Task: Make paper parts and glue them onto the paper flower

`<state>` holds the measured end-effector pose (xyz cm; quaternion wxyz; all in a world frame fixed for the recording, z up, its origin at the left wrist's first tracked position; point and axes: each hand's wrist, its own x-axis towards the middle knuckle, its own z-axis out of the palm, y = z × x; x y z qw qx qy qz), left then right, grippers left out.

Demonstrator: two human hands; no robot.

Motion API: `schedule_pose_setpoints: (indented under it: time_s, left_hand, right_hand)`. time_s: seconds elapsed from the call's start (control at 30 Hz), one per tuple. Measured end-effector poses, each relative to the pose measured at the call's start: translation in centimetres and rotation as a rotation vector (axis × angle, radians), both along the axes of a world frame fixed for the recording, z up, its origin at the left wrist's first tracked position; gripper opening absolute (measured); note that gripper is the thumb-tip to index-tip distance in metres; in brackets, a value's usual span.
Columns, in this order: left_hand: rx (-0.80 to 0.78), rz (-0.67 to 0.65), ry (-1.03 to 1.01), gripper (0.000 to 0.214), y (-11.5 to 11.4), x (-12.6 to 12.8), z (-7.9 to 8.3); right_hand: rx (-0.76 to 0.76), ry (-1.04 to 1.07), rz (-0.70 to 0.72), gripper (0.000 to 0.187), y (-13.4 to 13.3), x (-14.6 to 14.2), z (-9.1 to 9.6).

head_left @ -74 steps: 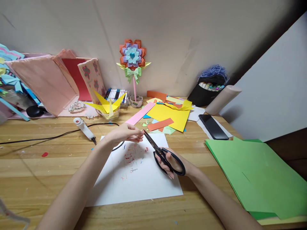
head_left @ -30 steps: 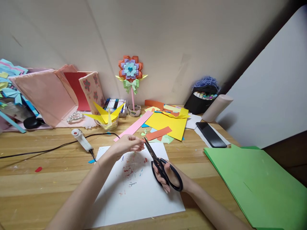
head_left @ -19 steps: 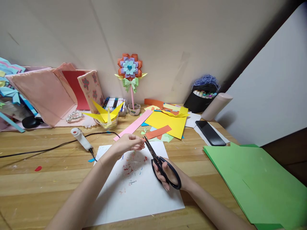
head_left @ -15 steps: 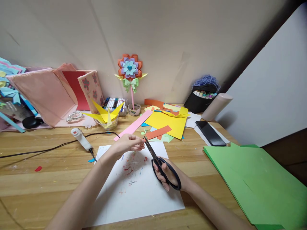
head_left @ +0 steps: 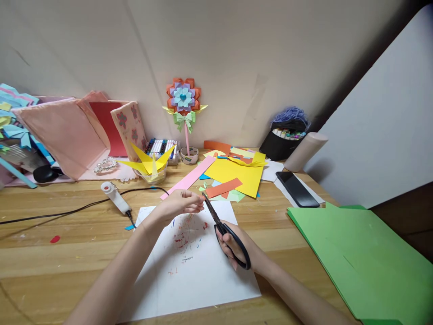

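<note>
My right hand (head_left: 237, 250) grips black scissors (head_left: 223, 228), blades pointing up-left and closed together. My left hand (head_left: 179, 204) is pinched on a tiny paper scrap right at the scissor tips. Both hands hover over a white sheet (head_left: 189, 262) sprinkled with several small coloured paper snippets (head_left: 186, 230).
A glue gun (head_left: 115, 197) with a black cord lies left of the sheet. Yellow paper (head_left: 237, 174), a pink strip (head_left: 189, 177) and orange scraps lie behind. Green sheets (head_left: 365, 257) cover the right side, a black phone (head_left: 297, 183) beside them. A paper flower (head_left: 183, 97) and markers (head_left: 161, 146) stand by the wall.
The scissor handles have squeezed together and the blades closed at the scrap. Both hands stay in nearly the same place over the white sheet.
</note>
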<state>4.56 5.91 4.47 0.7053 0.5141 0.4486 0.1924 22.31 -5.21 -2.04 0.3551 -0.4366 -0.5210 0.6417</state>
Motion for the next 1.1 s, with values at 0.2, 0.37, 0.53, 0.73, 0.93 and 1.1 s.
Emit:
schedule_pose_setpoints:
  time_s: [0.2, 0.37, 0.53, 0.73, 0.93, 1.1]
  left_hand:
    - [0.019, 0.01, -0.036, 0.029, 0.0, -0.2, 0.4]
    - [0.123, -0.006, -0.028, 0.026, -0.6, 0.4, 0.7]
    - [0.18, -0.056, 0.024, 0.026, -1.4, 1.3, 1.0]
    - [0.244, -0.047, 0.027, 0.029, -1.3, 1.1, 0.9]
    - [0.325, -0.017, 0.06, 0.029, -1.1, 0.9, 0.7]
    - [0.268, 0.033, 0.12, 0.031, -0.5, 1.1, -0.3]
  right_hand:
    - [-0.058, 0.207, -0.104, 0.069, 0.8, -0.3, -1.4]
    - [-0.039, 0.284, -0.23, 0.06, 1.6, 0.0, -1.0]
    - [0.049, 0.152, -0.429, 0.041, 2.1, 0.4, 0.5]
    - [0.168, -0.277, -0.563, 0.036, 2.9, 3.1, 1.5]
    - [0.316, -1.037, -0.654, 0.024, 4.0, 6.5, 0.2]
    - [0.464, -1.249, -0.639, 0.029, 5.1, 8.6, -1.9]
